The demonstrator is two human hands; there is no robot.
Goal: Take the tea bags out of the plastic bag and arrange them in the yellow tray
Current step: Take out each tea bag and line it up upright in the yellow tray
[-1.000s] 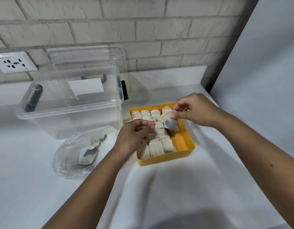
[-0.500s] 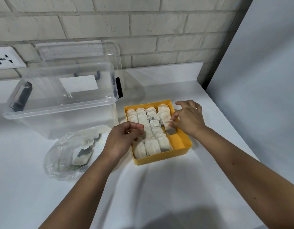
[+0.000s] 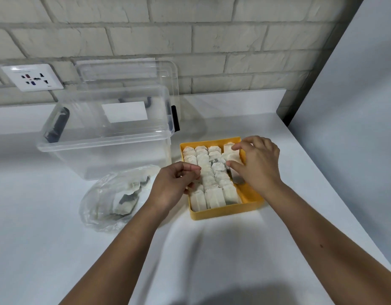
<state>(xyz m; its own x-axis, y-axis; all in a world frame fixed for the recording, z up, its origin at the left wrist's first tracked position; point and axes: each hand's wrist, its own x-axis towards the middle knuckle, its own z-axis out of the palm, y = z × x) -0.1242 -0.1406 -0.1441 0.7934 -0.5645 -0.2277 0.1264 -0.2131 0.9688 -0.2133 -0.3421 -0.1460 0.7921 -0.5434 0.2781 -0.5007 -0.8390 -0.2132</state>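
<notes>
Head view showed your right grip (image 3: 258,166) pinching a tea bag (image 3: 232,157) in the yellow tray's part-filled right column (image 3: 225,213), apparently to seat it. Your left grip (image 3: 174,183) sat curled at the tray's left rim; whether it held anything was unclear.

bench (image 3: 234,249): white, set against a brick wall | back left: clear box (image 3: 106,159) | in front of it: crumpled plastic bag (image 3: 98,208) | right of both: yellow tray (image 3: 225,213)

Right hand (image 3: 258,166) pinches tea bag (image 3: 233,156) in yellow tray (image 3: 225,213) right column; left hand (image 3: 174,183) curled at tray's left edge.
</notes>
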